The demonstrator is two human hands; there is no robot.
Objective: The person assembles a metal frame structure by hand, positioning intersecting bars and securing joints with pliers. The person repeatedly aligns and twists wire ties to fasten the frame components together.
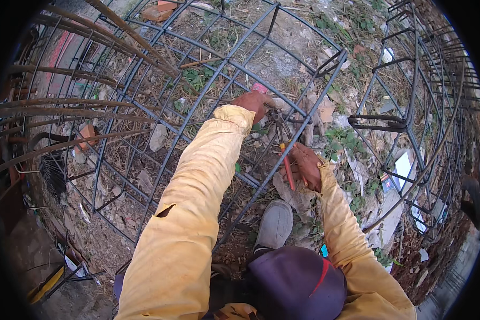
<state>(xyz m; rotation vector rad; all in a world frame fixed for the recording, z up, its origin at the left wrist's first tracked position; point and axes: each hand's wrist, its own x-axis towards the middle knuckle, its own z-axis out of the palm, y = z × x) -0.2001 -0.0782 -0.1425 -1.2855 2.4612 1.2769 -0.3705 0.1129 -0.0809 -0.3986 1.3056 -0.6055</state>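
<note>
A cage of tied steel reinforcing bars (245, 69) spans the ground in front of me. My left hand (253, 104) reaches over it, fingers curled by a bar near the middle; what they pinch is hidden. Beside those fingers shows a small pink thing (259, 88), too unclear to name. Just below and to the right, my right hand (305, 166) is closed around a pair of pliers (287, 166) with red and yellow handles. The metal jaws point up toward the left hand, close to the bar crossing; whether they bite a wire cannot be seen.
Long loose rods (64, 109) lean in from the left. Another bar cage (408, 120) stands at the right. Brick pieces (87, 137), stones, weeds and scraps litter the ground. My grey shoe (274, 224) and dark-clothed knee (298, 282) are close below the bars.
</note>
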